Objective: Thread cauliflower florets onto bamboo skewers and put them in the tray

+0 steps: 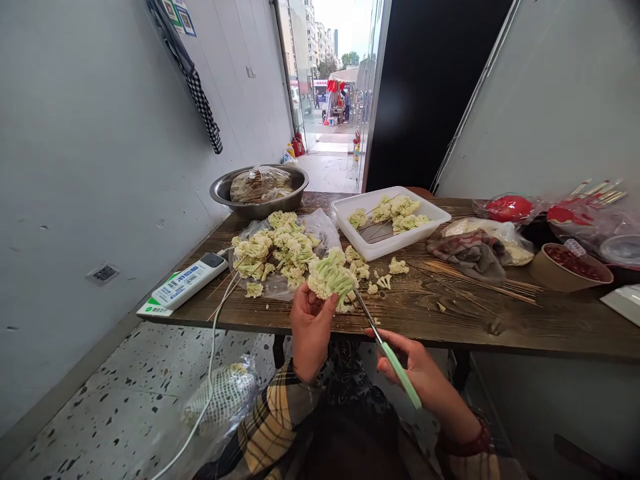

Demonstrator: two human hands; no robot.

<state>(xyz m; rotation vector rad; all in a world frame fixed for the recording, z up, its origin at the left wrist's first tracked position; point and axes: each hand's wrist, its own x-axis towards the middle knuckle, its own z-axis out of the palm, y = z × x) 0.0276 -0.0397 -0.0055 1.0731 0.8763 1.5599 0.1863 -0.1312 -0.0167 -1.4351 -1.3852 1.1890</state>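
Note:
My left hand (313,330) is closed around a cauliflower piece (331,275), its pale green stalks turned toward me, just above the table's near edge. In my right hand (420,373) are scissors (400,373) with light green handles, seen nearly edge-on. Their metal blades reach up to the right side of the cauliflower piece; whether they are parted I cannot make out. Behind my left hand, a heap of cauliflower florets (280,243) lies on a clear plastic bag (323,230). Small loose florets (399,266) are scattered to the right of it.
A white tray (380,251) holds skewered cauliflower. Behind the heap stands a metal basin (223,195) with a bagged bundle. Thin wooden skewers (490,277), a crumpled cloth (470,253) and a paper bowl (560,280) lie rightward. A power bank-like white device (185,283) trails a cable (213,360).

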